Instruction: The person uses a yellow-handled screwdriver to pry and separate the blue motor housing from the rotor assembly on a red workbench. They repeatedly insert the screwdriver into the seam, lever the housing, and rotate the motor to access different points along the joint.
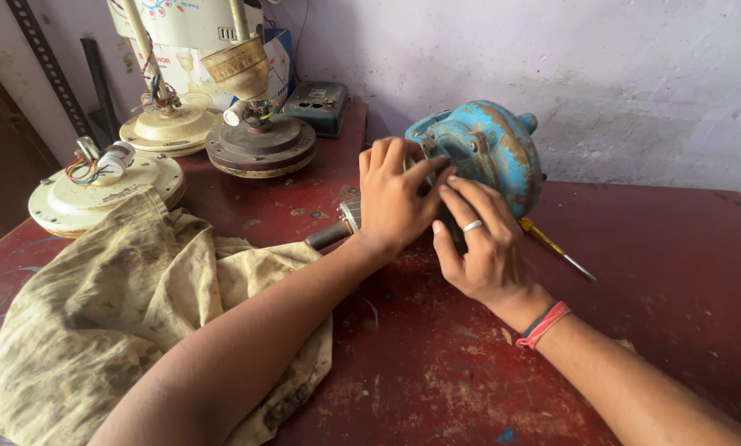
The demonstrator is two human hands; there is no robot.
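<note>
A worn blue metal motor housing (490,149) with rusty patches lies on the dark red table (668,272) near the wall. My left hand (394,196) rests over its near left side, fingers curled onto the casing. My right hand (482,248), with a ring and a red wrist thread, presses against the housing's front, fingers touching those of the left. A short dark shaft with a metal collar (337,227) sticks out to the left below my left hand. What lies under the fingers is hidden.
A yellow-handled screwdriver (556,248) lies right of the housing. A dirty beige cloth (123,306) covers the table's left. Three ceiling fan motors (259,144) with loose wires stand at the back left, beside a dark switch box (321,103). The wall is close behind.
</note>
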